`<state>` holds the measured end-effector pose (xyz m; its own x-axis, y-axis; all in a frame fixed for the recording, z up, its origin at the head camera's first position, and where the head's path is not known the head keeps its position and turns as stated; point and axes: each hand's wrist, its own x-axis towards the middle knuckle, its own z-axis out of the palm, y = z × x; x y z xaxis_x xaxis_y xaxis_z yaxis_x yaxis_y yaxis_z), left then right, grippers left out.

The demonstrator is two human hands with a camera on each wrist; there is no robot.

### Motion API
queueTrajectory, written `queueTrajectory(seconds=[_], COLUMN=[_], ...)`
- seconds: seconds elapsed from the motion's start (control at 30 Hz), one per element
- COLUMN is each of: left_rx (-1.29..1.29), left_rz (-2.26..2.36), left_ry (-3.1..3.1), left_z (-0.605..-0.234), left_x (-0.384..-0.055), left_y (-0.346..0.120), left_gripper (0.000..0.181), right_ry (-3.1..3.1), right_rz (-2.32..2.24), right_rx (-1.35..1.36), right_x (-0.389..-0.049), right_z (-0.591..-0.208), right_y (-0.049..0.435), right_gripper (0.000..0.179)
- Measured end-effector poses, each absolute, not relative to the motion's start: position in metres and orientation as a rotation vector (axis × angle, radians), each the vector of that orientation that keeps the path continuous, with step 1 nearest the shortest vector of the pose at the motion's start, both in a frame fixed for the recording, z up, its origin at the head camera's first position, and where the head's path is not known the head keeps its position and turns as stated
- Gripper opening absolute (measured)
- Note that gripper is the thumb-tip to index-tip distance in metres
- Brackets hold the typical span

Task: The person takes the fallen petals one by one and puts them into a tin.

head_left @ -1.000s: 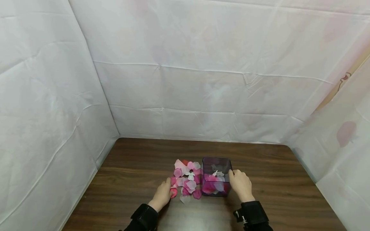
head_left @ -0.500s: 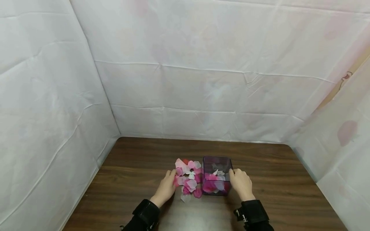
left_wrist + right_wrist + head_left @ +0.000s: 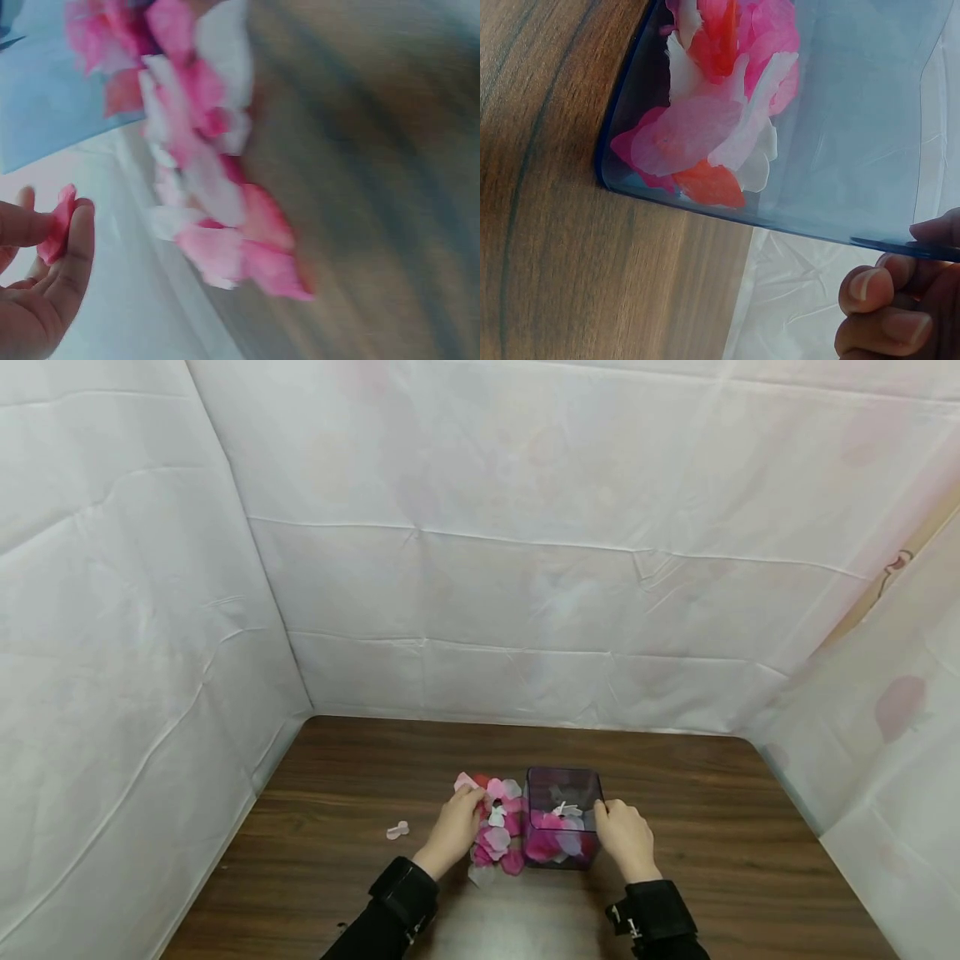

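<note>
Left of the purple box, we pinch a pink petal in our left hand, grip nearly closed; our right hand grips the box's right side.

Two hands, two black cuffs, one box, one table, petals too overlapped to count

In my left fingers: one petal | left of them: a single piece on the table | right of them: loose petals, then the box with more petals inside | at its right edge: my right fingers
</note>
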<state>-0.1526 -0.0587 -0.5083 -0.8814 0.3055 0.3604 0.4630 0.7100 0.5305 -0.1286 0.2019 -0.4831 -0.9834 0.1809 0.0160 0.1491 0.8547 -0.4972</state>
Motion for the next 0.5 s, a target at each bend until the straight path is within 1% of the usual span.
queueTrajectory(seconds=[0.3, 0.4, 0.5], left_rx=[-0.775, -0.760, -0.723], left_rz=[-0.998, -1.019, -1.002], left_ry=[-2.588, -2.584, -2.582], left_z=[-0.469, -0.462, -0.463], left_x=[-0.164, -0.166, -0.167], left_y=[-0.019, -0.010, -0.009], left_gripper=[0.014, 0.016, 0.018], right_ry=[-2.952, -2.947, -2.946], right_rz=[0.780, 0.777, 0.775], right_rx=[-0.256, -0.264, -0.254], right_x=[-0.128, -0.128, -0.128], right_z=[-0.483, -0.484, -0.484], right_y=[0.204, 0.203, 0.202], right_gripper=[0.038, 0.039, 0.039])
